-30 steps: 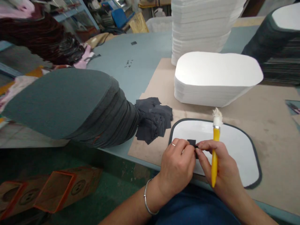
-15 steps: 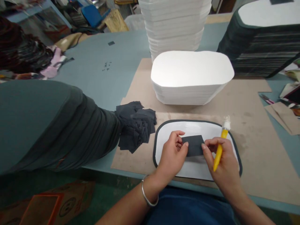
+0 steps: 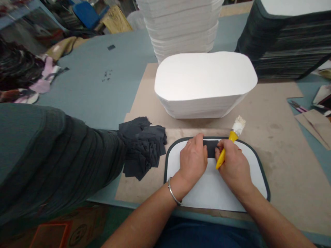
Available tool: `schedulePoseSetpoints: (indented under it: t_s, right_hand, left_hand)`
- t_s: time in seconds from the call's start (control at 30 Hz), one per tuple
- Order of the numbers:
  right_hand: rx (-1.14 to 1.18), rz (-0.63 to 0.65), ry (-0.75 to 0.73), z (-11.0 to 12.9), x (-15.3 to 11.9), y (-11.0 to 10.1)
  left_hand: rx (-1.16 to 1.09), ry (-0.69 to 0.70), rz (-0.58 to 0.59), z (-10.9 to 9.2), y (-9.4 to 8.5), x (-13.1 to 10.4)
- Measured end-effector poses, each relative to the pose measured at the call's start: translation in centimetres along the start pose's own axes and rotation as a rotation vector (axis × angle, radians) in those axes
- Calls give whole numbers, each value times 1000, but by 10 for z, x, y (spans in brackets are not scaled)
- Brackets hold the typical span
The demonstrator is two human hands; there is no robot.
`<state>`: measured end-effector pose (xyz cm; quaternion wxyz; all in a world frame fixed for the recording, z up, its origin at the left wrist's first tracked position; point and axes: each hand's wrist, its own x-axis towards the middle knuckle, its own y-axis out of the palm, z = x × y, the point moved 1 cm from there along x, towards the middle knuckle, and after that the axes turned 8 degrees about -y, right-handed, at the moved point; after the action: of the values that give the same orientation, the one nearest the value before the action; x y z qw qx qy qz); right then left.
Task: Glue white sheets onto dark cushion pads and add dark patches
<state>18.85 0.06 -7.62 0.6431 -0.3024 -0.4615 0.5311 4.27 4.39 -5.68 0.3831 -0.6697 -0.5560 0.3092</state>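
A white panel with a dark rim [image 3: 212, 193] lies flat at the table's front edge. On its upper middle rests a small dark rectangular piece [image 3: 212, 148], close to the far rim. My left hand [image 3: 193, 156], fingers together, presses at the piece's left edge. At the right edge is my right hand [image 3: 234, 165], closed round a yellow-handled brush [image 3: 227, 148] whose whitish bristles point up and away; its fingertips touch the piece. Left of the panel sits a loose pile of dark pieces [image 3: 144, 148].
Beyond the panel stand a white stack [image 3: 207, 77] and a taller white stack [image 3: 183, 27]. A dark-edged stack [image 3: 284, 44] is at the back right. A large dark stack [image 3: 57, 155] fills the left. Scissors [image 3: 297, 106] lie at the right.
Both hands have moved away from me with the dark piece, from above the panel's middle to near its far rim, where it now lies. The view has shifted slightly.
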Motion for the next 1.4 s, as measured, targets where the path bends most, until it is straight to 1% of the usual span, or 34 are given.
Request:
schedulePoseSetpoints:
  t_s: [0.1,0.17,0.23,0.3,0.37,0.43,0.5,0.57,0.67,0.73,0.87,0.93,1.03,1.1,1.17,1.27,1.33,1.4]
  right_hand:
    - [-54,21,-26,1,2,2]
    - [-64,27,-21,0,3,0]
    - [-45,3,-8,-4,1,-7]
    - [-14,-55,7,-13,-7,-20]
    - [6,-127,40,-27,-22,-36]
    - [4,-180,93,-45,-44,-53]
    - [4,-200,161,-63,-69,-67]
    - [6,-202,233,-78,-93,-80]
    - [-19,-233,330,-91,-122,-97]
    - [-63,-284,386,-94,-137,-107]
    - [-165,-357,488,-98,-161,-125]
    - [-194,-351,551,-103,-175,-130]
    - [-176,-314,618,-110,-197,-134]
    - [-149,-310,608,-111,-207,-134]
    - [-120,-324,581,-106,-209,-131]
    - [64,-336,501,-94,-193,-117]
    - [237,-318,415,-86,-172,-102]
    - [356,-281,351,-79,-150,-86]
  left_hand:
    - [66,6,-14,-2,2,0]
    - [80,-6,-21,-2,1,0]
    - [58,-14,-54,3,-6,-1]
    - [5,-11,-121,14,-19,-6]
    - [-45,-28,-192,30,-35,-16]
    - [-72,-88,-221,50,-53,-31]
    - [-72,-177,-214,71,-68,-51]
    - [-56,-265,-187,91,-78,-74]
    - [-34,-356,-131,113,-84,-105]
    - [-31,-391,-113,121,-85,-122]
    - [-25,-425,-96,128,-89,-140]
    - [-63,-440,-90,133,-91,-145]
    - [-205,-488,-101,145,-92,-150]
    - [-337,-510,-138,151,-91,-153]
    - [-432,-529,-169,150,-90,-155]
    - [-578,-582,-169,138,-83,-150]
    - [-773,-598,-160,128,-76,-140]
    - [-957,-603,-150,119,-69,-129]
